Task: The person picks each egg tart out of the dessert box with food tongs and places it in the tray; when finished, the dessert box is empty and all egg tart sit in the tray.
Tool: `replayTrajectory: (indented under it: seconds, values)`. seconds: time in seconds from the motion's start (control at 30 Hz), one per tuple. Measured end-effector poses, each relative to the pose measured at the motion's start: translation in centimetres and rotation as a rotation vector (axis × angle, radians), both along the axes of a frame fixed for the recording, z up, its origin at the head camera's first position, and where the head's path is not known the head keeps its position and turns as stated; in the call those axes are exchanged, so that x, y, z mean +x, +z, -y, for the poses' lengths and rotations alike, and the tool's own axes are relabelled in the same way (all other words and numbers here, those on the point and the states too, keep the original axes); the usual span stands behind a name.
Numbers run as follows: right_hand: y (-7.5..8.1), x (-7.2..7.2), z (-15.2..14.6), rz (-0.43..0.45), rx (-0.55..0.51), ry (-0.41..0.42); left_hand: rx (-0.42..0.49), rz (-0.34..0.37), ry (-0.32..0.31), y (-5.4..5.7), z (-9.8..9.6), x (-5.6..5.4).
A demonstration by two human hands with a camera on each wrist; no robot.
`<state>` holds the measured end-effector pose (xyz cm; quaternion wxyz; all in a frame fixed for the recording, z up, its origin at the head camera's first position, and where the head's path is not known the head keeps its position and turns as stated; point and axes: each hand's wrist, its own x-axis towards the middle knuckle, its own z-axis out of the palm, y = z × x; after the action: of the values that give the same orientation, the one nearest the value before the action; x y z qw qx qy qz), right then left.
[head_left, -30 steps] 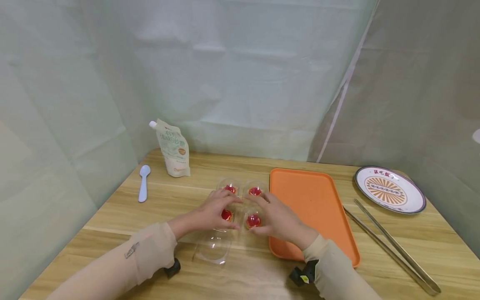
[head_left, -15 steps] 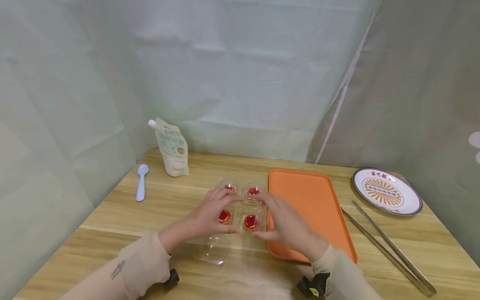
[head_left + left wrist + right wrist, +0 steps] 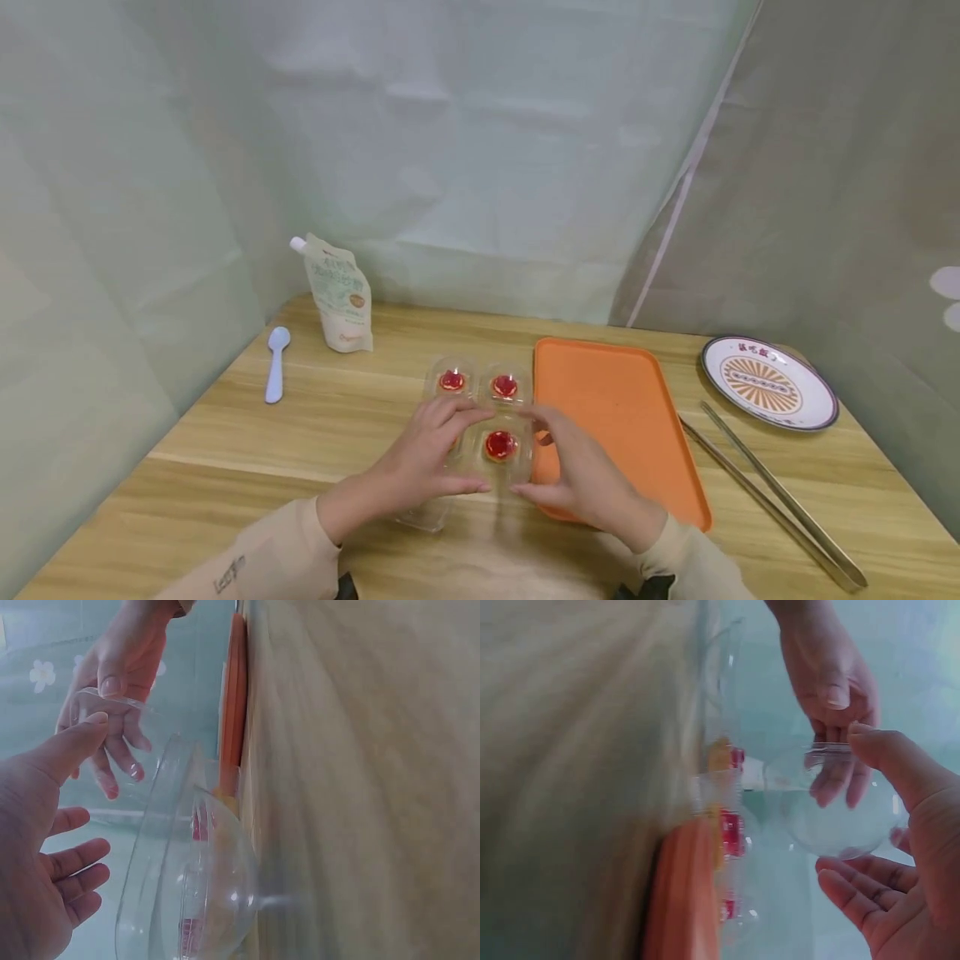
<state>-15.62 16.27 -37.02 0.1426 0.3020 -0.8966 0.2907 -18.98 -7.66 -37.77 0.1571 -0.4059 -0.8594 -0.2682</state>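
Okay, clear plastic dome lid is held above the table between both hands, near the red-topped tarts; right hand has it thumb-to-fingertips across opposite edges, left hand is a wide C, thumb near the rim, can't tell from here if it grips. Should be featherlight, thin, springy and slick, easily dented or cracked, so best taken lightly by the rim

Count: two hands; four red-topped tarts, one mostly hidden; one spoon; one pouch; one tray; one plate; one pair of tongs. The number of clear containers cannot be established.
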Motion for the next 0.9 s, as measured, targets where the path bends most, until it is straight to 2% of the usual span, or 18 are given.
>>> replayTrajectory:
  seconds: [0.13, 0.33, 0.63, 0.9]
  values:
    - [-0.7, 0.3, -0.2, -0.013, -0.057, -0.004, -0.006, -0.015, -0.006, -0.1, -0.2, 0.2]
    - [-1.8, 0.4, -0.2, 0.002, -0.204, 0.088, -0.029, -0.041, -0.005, -0.4, -0.4, 0.9]
    - [-2.4, 0.7, -0.4, -0.048, -0.316, 0.164, -0.031, 0.061, -0.003, -1.0, -0.7, 1.3]
    - [-2.7, 1.0, -0.1, 0.021, -0.362, 0.175, 0.006, 0.098, -0.028, -1.3, -0.7, 1.5]
